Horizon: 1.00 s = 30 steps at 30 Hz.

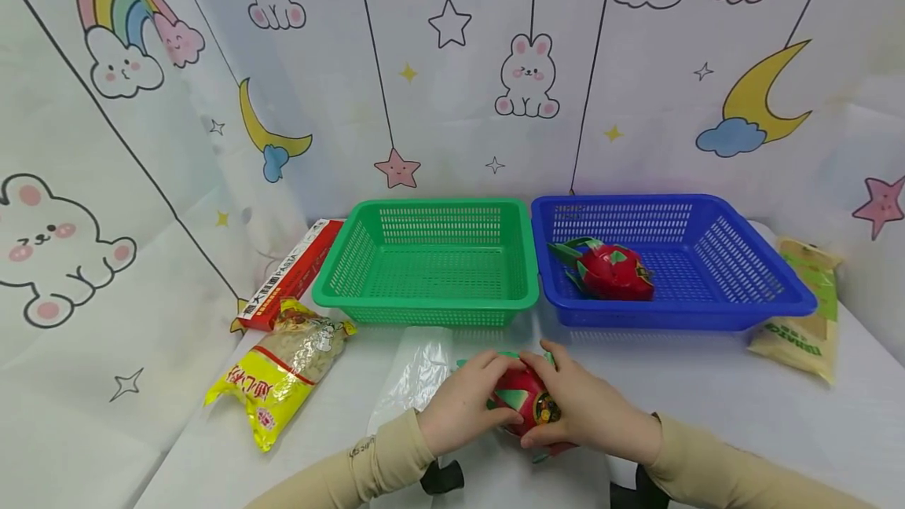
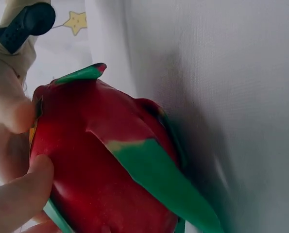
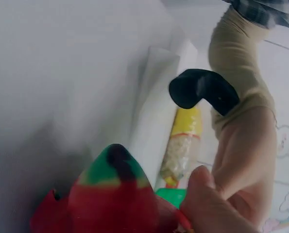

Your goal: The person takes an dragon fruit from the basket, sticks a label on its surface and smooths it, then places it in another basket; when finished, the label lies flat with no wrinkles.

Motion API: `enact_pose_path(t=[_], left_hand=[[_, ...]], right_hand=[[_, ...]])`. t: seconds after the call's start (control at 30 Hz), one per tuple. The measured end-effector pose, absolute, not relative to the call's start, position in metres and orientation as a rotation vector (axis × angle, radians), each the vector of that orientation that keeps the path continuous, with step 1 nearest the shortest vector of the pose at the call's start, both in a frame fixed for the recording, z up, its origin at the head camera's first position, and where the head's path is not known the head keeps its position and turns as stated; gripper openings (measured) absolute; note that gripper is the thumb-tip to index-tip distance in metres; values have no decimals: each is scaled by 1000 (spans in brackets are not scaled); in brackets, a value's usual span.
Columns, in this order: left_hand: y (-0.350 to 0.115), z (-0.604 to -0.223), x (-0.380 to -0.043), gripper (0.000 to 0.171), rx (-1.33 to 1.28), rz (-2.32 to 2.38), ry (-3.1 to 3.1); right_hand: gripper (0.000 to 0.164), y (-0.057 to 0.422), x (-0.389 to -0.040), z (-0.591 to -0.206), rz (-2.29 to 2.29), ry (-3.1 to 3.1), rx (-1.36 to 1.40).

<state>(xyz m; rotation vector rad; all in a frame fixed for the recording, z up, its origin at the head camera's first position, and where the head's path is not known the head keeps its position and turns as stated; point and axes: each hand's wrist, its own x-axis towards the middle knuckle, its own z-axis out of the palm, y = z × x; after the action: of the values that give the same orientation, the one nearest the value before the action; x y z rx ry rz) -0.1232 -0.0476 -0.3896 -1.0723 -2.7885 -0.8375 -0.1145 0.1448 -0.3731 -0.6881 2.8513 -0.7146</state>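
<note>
Low over the near middle of the table, a red dragon fruit (image 1: 519,397) with green-tipped scales and a small dark sticker is held between two hands. My left hand (image 1: 467,403) grips its left side, thumb and fingers curved round it. From the right, my right hand (image 1: 597,411) holds the other side, thumb toward me and fingers over the far side. The left wrist view has the dragon fruit (image 2: 100,141) large, with a long green scale pointing down. In the right wrist view, the right thumb (image 3: 200,182) lies beside its red and green skin.
Behind the hands stand a green basket (image 1: 424,314) and a blue basket (image 1: 686,319); the blue one holds another dragon fruit (image 1: 615,273). A yellow food bag (image 1: 283,375) and a red box (image 1: 293,277) lie left, a clear plastic bag (image 1: 413,368) nearer, a beige packet (image 1: 806,320) right.
</note>
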Motion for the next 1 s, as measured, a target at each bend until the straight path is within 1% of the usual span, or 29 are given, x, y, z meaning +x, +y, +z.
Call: enact_pose_path(t=[0.17,0.27,0.4,0.57,0.83,1.0], left_hand=[[-50,-391,-124,49,-1056,-914,-2794],[-51,-392,-125,46,-1041,-975,-2793],[-54,-392,-126,40,-1027,-1054,-2781],[-58,-394,-126,34,-996,-1068,-2751],[-68,-400,-137,29,-899,-991,-2763],[-78,-404,-144,26,-895,-895,-2827]], right_hand=[[103,135,-115,-376,-557,2901,-604],[94,133,-120,-377,-531,2912,-618],[82,135,-127,-373,-519,2878,-710],[75,138,-131,-368,-518,2818,-799],[82,139,-130,-368,-525,2832,-761],[82,144,-130,-369,-555,2837,-743]])
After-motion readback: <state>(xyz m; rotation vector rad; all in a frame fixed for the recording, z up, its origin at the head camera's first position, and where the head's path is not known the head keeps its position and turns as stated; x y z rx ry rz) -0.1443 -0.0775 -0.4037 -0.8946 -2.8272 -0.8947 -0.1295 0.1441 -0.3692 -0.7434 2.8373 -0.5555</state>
